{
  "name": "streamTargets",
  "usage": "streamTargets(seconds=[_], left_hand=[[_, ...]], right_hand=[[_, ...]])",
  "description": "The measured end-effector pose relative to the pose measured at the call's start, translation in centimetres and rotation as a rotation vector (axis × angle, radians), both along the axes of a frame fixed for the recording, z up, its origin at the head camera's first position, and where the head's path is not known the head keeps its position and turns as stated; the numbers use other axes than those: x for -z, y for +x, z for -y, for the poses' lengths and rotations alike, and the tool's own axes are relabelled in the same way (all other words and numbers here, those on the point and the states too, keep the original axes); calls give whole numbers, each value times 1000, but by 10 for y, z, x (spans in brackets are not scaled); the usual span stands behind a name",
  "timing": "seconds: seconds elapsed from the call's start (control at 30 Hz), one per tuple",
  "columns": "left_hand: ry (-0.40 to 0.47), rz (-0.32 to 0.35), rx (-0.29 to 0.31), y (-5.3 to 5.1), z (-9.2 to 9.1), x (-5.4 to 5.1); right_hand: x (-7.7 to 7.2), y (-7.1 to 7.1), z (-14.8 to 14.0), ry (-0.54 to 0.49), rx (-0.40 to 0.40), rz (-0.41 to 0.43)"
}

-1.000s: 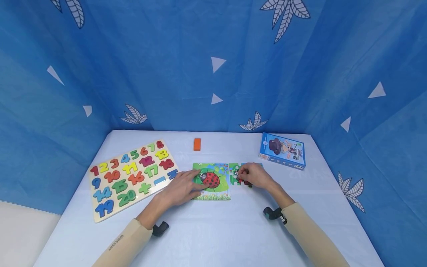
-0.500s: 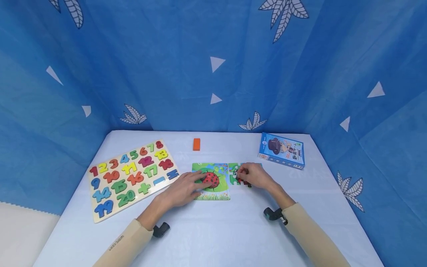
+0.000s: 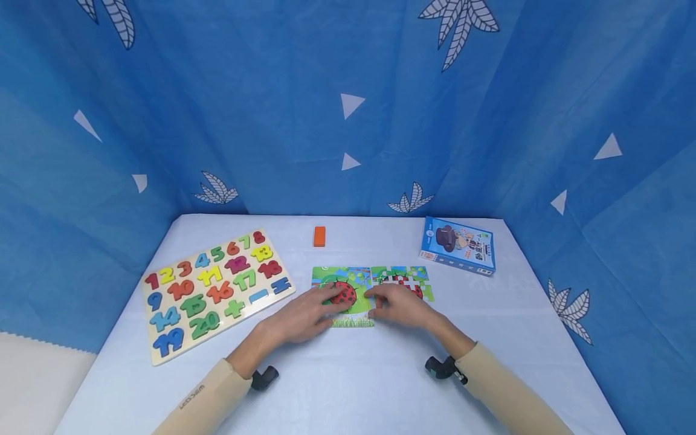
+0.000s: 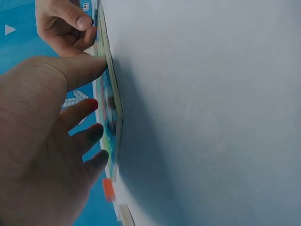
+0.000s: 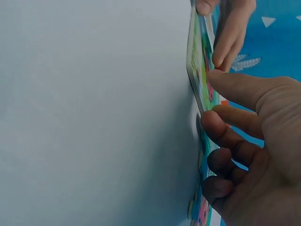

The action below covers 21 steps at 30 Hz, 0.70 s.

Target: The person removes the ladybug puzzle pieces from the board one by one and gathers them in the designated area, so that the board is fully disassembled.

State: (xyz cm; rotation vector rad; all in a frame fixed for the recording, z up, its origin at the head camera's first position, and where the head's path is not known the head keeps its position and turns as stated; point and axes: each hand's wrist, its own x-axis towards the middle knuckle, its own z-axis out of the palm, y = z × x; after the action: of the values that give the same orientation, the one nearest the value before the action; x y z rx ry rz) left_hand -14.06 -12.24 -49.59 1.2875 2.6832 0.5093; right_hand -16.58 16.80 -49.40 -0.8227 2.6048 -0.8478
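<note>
A ladybug picture board [image 3: 354, 310] lies flat in the head view. My left hand [image 3: 306, 313] rests on its left side with fingers reaching over the ladybug. In the left wrist view the left thumb [image 4: 87, 70] lies at the board's near edge. My right hand [image 3: 405, 306] touches the board's right side with thumb and forefinger apart; its other fingers [image 5: 220, 161] are bent and hold nothing visible. Just behind this hand lie jigsaw pieces [image 3: 402, 272] with ladybug parts, joined in places with pale gaps between, partly hidden by the hand.
A wooden number board [image 3: 217, 284] with coloured numerals lies to the left. Behind the picture board stands an orange block [image 3: 319, 236]. A blue box [image 3: 458, 246] sits at the back right. Blue curtains [image 3: 304, 121] enclose the table [image 3: 348, 386].
My right hand has left the jigsaw pieces and moved left to the picture board's right side, uncovering more pieces. The left hand has shifted slightly right over the ladybug.
</note>
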Motion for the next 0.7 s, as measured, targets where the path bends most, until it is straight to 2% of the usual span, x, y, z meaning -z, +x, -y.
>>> streamTargets(seconds=[0.23, 0.4, 0.7], left_hand=[[-69, -5, 23, 1, 0, 1], [-77, -19, 27, 1, 1, 3], [-61, -13, 37, 0, 2, 3]], right_hand=[[2, 8, 10, 109, -11, -32], [4, 11, 13, 175, 1, -63], [2, 12, 14, 159, -1, -78]])
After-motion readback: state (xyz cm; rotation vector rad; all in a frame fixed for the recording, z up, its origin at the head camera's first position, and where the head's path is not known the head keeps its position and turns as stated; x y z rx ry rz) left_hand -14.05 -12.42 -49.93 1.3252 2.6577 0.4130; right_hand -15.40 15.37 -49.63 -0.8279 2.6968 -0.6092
